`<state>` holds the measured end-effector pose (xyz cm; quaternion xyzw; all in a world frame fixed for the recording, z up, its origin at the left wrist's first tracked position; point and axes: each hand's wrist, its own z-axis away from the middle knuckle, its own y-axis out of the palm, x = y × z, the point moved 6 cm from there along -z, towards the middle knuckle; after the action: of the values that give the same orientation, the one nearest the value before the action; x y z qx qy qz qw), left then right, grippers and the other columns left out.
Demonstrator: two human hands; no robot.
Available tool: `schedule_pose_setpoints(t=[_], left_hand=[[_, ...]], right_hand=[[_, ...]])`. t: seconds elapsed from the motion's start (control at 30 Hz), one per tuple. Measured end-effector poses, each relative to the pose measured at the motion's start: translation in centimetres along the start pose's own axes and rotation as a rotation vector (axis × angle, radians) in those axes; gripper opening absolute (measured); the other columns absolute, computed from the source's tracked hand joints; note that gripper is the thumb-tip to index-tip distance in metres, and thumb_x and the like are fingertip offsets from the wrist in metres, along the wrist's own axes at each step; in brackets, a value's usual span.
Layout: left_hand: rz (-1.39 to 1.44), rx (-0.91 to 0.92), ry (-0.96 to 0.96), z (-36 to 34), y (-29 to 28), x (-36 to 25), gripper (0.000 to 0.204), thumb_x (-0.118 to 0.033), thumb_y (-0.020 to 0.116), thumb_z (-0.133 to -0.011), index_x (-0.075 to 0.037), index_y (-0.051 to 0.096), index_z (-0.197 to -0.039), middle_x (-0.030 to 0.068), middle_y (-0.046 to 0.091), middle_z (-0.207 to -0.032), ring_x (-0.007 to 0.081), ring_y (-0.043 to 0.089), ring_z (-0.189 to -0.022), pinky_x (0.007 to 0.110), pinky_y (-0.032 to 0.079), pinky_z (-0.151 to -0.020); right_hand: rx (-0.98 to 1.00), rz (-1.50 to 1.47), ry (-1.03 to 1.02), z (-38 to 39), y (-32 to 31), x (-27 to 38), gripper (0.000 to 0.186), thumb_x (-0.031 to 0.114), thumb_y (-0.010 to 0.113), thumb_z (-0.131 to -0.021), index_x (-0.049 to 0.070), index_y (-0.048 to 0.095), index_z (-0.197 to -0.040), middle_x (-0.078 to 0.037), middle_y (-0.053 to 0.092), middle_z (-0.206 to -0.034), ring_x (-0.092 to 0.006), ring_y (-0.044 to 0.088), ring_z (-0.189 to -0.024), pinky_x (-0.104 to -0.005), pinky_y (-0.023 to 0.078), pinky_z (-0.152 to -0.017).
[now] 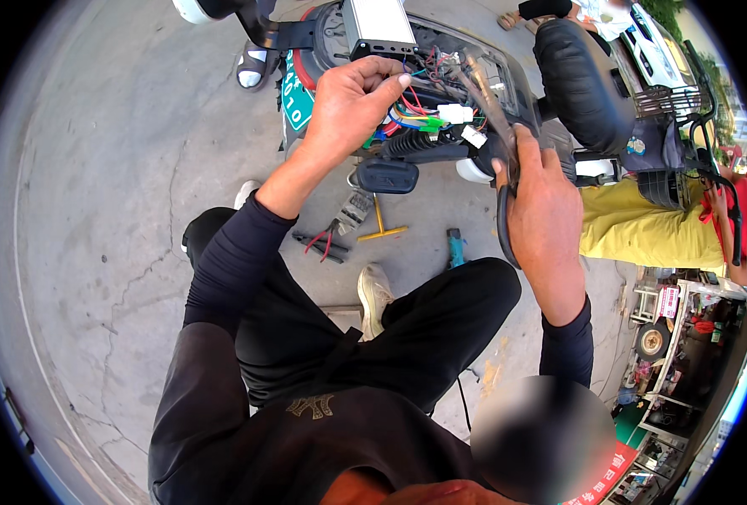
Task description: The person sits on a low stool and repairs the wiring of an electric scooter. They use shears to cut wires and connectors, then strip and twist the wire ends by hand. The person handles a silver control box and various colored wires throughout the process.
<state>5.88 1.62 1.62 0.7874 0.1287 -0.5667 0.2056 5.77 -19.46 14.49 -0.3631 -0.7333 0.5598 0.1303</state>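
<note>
My left hand (348, 105) reaches into the open body of the scooter (441, 93), its fingers curled together and pinching the bundle of coloured wires (411, 109) that spills out of that compartment. The compartment holds red, blue, green and black leads, a white plug connector (455, 113) and a smaller white tag-like connector (474, 135); a grey metal controller box (378, 27) sits at its upper edge. My right hand (544, 215) is closed around the black handles of a pair of scissors (504, 215), with the blades pointing up into the wiring beside the right rim of the compartment. A green plate with white characters (297, 94) hangs on the scooter's left side, just beside my left wrist. The black seat (580, 80) lies tipped up to the right. On the concrete floor (104, 210) below the scooter lie red-handled pliers (325, 244), a yellow T-shaped wrench (380, 223) and a small teal tool (456, 247), all near my light shoe (374, 296). Far right, a yellow cloth (634, 227) and a red sign with white characters (609, 475) show at the edge
</note>
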Motion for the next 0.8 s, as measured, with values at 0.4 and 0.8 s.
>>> schedule_pose_setpoints(t=[0.4, 0.8], left_hand=[[0.038, -0.030, 0.028, 0.1, 0.1, 0.2, 0.019, -0.010, 0.069, -0.094, 0.004, 0.071, -0.106, -0.0083, 0.058, -0.068, -0.0024, 0.041, -0.060, 0.020, 0.031, -0.050], [0.026, -0.021, 0.031, 0.0, 0.1, 0.3, 0.016, -0.009, 0.070, -0.093, 0.004, 0.072, -0.102, -0.0091, 0.056, -0.067, -0.0026, 0.040, -0.061, 0.019, 0.029, -0.051]], right_hand=[[0.125, 0.138, -0.054, -0.3, 1.4, 1.9, 0.033, 0.024, 0.070, -0.087, 0.010, 0.061, -0.116, -0.011, 0.061, -0.076, -0.0308, 0.067, -0.062, -0.0419, 0.049, -0.050], [0.135, 0.118, -0.032, -1.3, 2.3, 2.4, 0.029, 0.025, 0.072, -0.087, 0.012, 0.060, -0.110, -0.012, 0.061, -0.073, -0.0351, 0.065, -0.058, -0.0458, 0.048, -0.049]])
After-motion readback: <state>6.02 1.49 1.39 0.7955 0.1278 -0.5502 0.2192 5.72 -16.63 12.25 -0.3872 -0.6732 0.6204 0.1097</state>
